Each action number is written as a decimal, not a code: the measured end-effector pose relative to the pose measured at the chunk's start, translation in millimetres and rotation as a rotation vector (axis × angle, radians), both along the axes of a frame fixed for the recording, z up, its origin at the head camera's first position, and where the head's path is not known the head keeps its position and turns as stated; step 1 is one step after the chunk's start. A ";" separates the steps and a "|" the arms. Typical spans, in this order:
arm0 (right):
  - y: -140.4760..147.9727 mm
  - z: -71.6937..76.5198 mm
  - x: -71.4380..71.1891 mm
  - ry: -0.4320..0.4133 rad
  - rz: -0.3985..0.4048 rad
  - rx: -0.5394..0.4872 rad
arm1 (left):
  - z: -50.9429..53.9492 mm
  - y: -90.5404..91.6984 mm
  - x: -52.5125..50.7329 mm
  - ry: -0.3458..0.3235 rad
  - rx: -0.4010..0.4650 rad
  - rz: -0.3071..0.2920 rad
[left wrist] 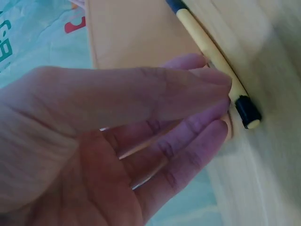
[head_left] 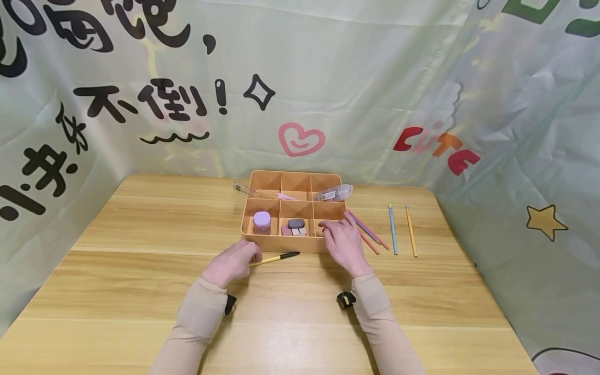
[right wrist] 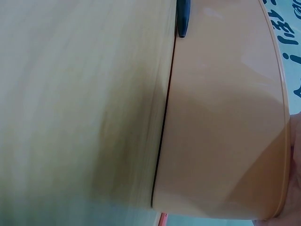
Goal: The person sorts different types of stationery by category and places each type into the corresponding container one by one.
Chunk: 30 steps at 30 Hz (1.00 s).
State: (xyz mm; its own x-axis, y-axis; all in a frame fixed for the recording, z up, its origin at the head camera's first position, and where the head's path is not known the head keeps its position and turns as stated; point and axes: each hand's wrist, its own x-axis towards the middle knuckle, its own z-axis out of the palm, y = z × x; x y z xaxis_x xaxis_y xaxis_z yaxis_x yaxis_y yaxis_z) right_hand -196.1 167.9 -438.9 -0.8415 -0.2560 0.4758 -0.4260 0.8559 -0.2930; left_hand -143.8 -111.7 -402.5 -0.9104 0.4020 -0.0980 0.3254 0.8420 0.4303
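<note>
An orange divided organizer box (head_left: pixel 281 243) lies toward the back of the table. My left hand (head_left: pixel 233 262) is at its front left, at the left end of a yellow pen (head_left: pixel 276 259) with a black cap. In the left wrist view, thumb and fingers come together just above the pen (left wrist: pixel 207 42), which lies on the table. My right hand (head_left: pixel 344 239) holds the box by its front right corner, fingers over the rim. In the right wrist view only a bit of that hand (right wrist: pixel 295 162) shows behind the box wall (right wrist: pixel 221 122).
Box compartments hold a purple-lidded jar (head_left: pixel 261 222), erasers (head_left: pixel 296 224), a clear ruler (head_left: pixel 248 189) and a clear-packaged item (head_left: pixel 334 193). Right of the box lie several colored pencils, including a blue pencil (head_left: pixel 392 229) and an orange pencil (head_left: pixel 411 232). A printed curtain (head_left: pixel 375 94) surrounds the table.
</note>
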 end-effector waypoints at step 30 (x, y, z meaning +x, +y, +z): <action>-0.4 0.5 0.4 -0.007 -0.004 -0.006 | -13.0 -2.8 -10.2 -0.056 -0.079 0.125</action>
State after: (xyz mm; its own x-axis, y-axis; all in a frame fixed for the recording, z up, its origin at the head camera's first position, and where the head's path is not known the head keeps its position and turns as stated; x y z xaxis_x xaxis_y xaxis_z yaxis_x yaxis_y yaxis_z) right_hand -195.7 167.5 -438.4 -0.8457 -0.2499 0.4716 -0.4208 0.8556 -0.3013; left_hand -154.0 -114.5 -415.5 -0.9451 0.2747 -0.1770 0.1931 0.9064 0.3758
